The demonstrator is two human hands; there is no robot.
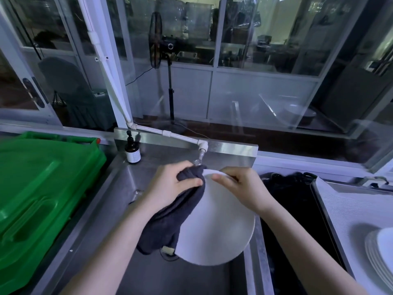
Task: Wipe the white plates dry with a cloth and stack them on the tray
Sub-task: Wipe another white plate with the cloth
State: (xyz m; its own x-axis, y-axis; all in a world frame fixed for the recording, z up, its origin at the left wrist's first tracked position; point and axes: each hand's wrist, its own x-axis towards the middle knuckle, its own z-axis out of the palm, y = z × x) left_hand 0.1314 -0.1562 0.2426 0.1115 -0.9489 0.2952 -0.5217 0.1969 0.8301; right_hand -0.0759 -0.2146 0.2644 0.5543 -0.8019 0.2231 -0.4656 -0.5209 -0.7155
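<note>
Stainless-steel sink set before a glazed partition, with a white-piped tap at its back edge, a brown pump bottle on the ledge and a green plastic lid to the left. Over the basin, a white plate is held tilted, its far rim raised toward the tap. The left hand grips a dark grey cloth, fingers curled round a bunched fold and thumb pressing it onto the plate's upper left edge; the rest of the cloth hangs down beside and under the plate. The right hand pinches the plate's far rim, thumb on the near face and fingers curled over the edge. At right, well apart from the sink, lies the lined tray, carrying a stack of white plates at its near corner, only partly in view.

Judged progress: several plates appear finished and stacked. The plate in hand is mid-wipe, with drying concentrated at the rim, and has yet to be carried to the stack. Whether further wet plates wait cannot be told; the dark area between sink and tray is unreadable.
</note>
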